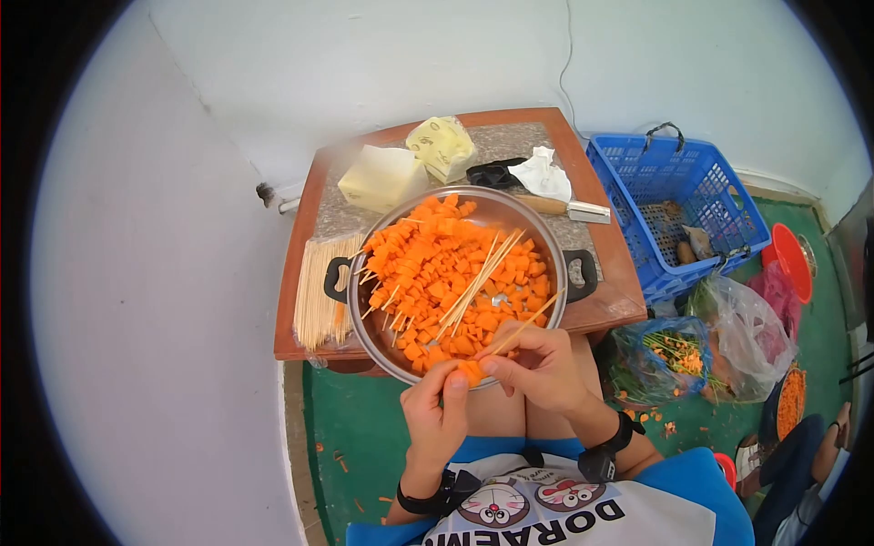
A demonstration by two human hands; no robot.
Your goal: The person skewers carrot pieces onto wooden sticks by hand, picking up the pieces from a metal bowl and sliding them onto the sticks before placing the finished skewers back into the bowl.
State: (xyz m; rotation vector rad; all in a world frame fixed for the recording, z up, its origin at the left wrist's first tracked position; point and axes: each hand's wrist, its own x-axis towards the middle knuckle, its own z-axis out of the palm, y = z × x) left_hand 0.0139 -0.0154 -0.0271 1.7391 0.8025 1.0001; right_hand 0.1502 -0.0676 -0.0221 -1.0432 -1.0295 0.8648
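The left hand (435, 414) is pinching a carrot cube (471, 371) between thumb and fingertips, just over the near rim of the pot. The right hand (537, 364) is closing its fingers on a thin wooden skewer (526, 326), which is slanting up and away to the right with its near end meeting the cube. Both wrists are wearing dark bands, and the hands are hovering above the person's bare knees.

Beyond the hands, a wide metal pot (547, 238) with black handles is sitting on a small brown-edged table (608, 305), brimming with orange carrot cubes (437, 273) and several loose skewers lying across them. A bundle of skewers (319, 291) is lying on the table left of the pot. Farther back, two pale yellow wrapped blocks (382, 176), a white crumpled cloth (543, 173) and a knife (572, 209) are resting near the wall. To the right, on the green floor, a blue plastic crate (692, 177) and clear bags of vegetable scraps (669, 355) are standing
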